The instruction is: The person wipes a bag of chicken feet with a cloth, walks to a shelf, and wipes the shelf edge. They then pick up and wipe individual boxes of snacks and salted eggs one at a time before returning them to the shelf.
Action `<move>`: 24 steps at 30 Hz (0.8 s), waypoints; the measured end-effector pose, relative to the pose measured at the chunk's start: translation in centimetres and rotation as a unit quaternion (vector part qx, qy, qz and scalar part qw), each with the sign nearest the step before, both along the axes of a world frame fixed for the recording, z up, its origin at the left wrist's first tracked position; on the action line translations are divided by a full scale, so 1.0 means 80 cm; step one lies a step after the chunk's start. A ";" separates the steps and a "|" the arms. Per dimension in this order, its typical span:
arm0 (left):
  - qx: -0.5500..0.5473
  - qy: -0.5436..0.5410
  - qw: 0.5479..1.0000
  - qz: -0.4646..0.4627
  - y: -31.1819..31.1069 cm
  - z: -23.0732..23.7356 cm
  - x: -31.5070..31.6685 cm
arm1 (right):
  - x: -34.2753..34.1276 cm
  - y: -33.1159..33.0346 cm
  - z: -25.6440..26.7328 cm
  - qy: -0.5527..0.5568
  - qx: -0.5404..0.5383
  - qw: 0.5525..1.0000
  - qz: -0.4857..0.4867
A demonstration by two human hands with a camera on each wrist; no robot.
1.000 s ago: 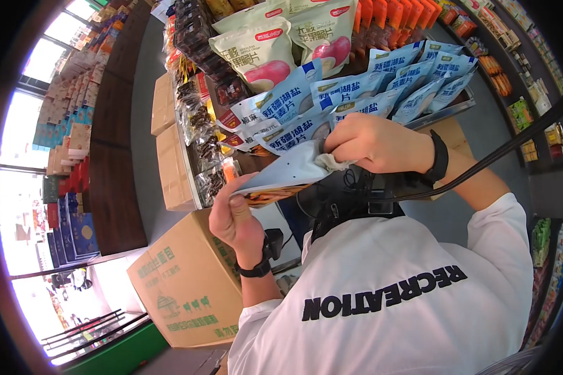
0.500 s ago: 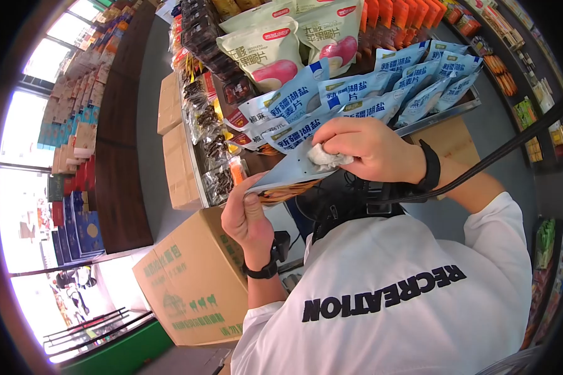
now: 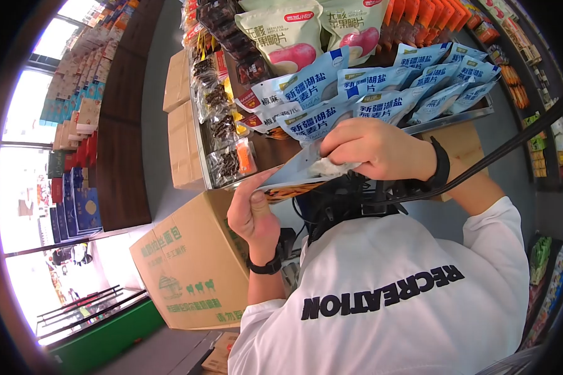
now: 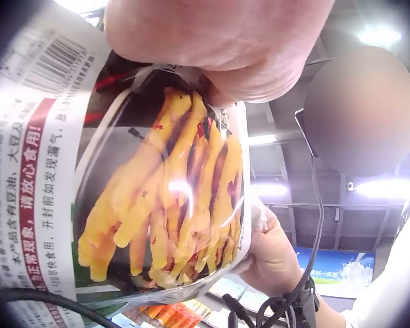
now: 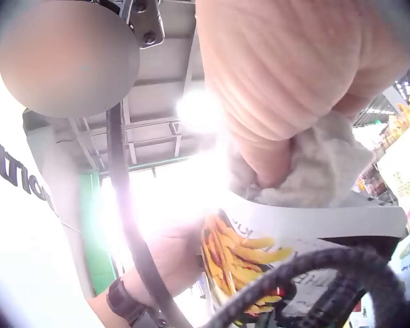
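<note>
The snack bag (image 3: 292, 167) is held at the centre of the head view, just below the rows of blue bags (image 3: 385, 106), its pale side turned up. The left hand (image 3: 253, 215) has its end clamped between thumb and fingers; the right hand (image 3: 381, 150) pinches a crumpled white cloth (image 3: 334, 167) against the far end, fingertips drawn together.

This looks like wiping. To do it well, the cloth should lie flat and be drawn in light strokes away from the left thumb — pressing hard would likely dent the film, and a loose left grip would let the bag swing.

The left forearm rises from the lower centre, wrist upright under its black band (image 3: 266, 267); the right comes in from the right edge, elbow bent, hand above the bag.
</note>
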State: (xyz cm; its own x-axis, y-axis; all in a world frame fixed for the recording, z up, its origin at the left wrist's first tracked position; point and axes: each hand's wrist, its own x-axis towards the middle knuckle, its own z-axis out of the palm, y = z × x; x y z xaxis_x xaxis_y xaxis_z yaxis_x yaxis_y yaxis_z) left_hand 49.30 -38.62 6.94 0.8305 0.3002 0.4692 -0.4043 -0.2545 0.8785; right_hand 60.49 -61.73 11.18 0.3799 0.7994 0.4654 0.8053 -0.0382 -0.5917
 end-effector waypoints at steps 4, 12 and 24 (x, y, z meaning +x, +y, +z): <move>-0.086 -0.014 0.996 0.018 0.013 0.001 -0.007 | 0.003 -0.008 -0.011 -0.011 -0.039 0.999 -0.030; -0.002 0.005 1.000 -0.001 0.022 0.002 -0.003 | -0.005 0.016 -0.012 -0.065 -0.012 0.997 -0.047; 0.039 0.002 0.999 -0.014 0.014 -0.012 -0.003 | -0.025 0.041 0.002 -0.066 -0.030 0.997 -0.025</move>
